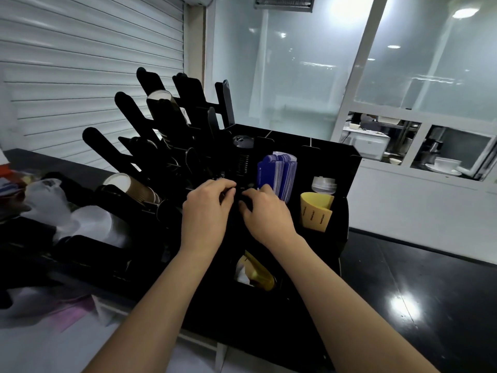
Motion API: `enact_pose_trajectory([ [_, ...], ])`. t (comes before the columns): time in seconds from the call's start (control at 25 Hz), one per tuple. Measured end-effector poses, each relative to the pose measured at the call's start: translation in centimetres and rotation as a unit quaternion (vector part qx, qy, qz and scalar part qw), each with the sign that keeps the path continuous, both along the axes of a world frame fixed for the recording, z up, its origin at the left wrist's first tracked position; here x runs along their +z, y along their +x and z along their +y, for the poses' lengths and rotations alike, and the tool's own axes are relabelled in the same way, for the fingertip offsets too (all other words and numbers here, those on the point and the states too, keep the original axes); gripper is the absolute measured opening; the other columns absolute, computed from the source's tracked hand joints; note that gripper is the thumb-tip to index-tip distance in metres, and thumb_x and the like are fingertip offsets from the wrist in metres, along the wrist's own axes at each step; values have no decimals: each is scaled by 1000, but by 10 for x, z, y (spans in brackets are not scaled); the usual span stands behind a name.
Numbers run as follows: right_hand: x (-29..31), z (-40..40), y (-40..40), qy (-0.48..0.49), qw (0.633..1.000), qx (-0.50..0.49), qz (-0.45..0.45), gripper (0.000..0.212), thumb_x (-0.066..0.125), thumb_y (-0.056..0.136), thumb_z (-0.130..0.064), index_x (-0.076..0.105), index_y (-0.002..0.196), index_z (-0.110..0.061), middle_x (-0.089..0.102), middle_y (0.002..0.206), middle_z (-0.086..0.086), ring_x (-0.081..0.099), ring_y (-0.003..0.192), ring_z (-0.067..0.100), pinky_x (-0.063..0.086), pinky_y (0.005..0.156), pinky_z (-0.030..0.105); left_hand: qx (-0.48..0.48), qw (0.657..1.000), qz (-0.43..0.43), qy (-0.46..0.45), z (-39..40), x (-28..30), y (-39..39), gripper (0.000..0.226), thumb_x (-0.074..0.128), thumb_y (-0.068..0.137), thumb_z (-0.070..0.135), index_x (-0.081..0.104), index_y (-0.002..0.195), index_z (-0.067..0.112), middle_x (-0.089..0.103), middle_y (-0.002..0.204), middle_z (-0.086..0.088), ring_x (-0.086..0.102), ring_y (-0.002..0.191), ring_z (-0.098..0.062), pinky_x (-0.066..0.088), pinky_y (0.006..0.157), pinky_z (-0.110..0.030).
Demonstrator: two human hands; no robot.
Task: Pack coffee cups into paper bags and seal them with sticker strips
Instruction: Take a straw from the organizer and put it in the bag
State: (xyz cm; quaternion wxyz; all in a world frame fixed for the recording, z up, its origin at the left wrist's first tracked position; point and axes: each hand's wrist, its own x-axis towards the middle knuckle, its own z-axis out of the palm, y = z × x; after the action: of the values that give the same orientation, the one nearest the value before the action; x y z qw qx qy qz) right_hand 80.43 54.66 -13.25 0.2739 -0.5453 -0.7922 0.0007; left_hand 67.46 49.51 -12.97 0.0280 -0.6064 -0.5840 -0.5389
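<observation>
Both hands reach into the middle of a black organiser on the counter. My left hand has its fingers curled around a small dark thing that I cannot make out. My right hand meets it from the right, fingers bent onto the same dark spot. A stack of brown paper cups lies tilted in the black rack on the left, and another brown cup stack sits higher up. Blue sleeves stand just right of my hands. Yellow sleeves fill the compartment further right.
Clear lids are stacked behind the yellow sleeves. A stack of black lids stands behind my hands. White plastic bags and clutter lie at the left. Glossy black counter stretches to the right. Yellow and white scraps sit in a low compartment.
</observation>
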Motion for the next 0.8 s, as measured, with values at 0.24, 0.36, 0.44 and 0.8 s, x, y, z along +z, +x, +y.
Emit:
enact_pose_trajectory([
  [0.24, 4, 1, -1, 1, 998, 30, -58, 23, 60, 98, -34, 72, 115, -25, 43, 104, -1, 59, 87, 26, 55, 71, 42, 3, 1000, -3, 6, -1, 2, -3, 18, 65, 97, 23, 72, 113, 24, 69, 105, 10, 64, 91, -2, 52, 79, -14],
  [0.36, 4, -1, 3, -3, 999, 37, -34, 20, 64, 96, -29, 73, 115, -28, 45, 103, -5, 60, 94, 25, 55, 77, 41, -2, 1000, -6, 13, -3, 4, -2, 17, 65, 97, 22, 72, 112, 23, 69, 103, 10, 65, 89, -2, 55, 78, -18],
  [0.44, 4, -2, 6, 0, 999, 39, 9, 19, 67, 95, -28, 74, 114, -30, 52, 106, -7, 60, 97, 21, 55, 79, 36, -5, 1000, -3, 18, -5, 7, -2, 17, 65, 96, 23, 72, 112, 23, 68, 102, 11, 64, 86, -1, 54, 76, -16],
  [0.8, 25, 2, 4, -32, 985, 26, 167, 18, 82, 83, -25, 67, 86, -34, 51, 108, -9, 47, 89, 3, 34, 68, 14, -7, 1000, -15, 23, -10, 14, -8, 14, 68, 95, 24, 72, 108, 25, 67, 98, 12, 64, 84, -2, 58, 76, -26],
])
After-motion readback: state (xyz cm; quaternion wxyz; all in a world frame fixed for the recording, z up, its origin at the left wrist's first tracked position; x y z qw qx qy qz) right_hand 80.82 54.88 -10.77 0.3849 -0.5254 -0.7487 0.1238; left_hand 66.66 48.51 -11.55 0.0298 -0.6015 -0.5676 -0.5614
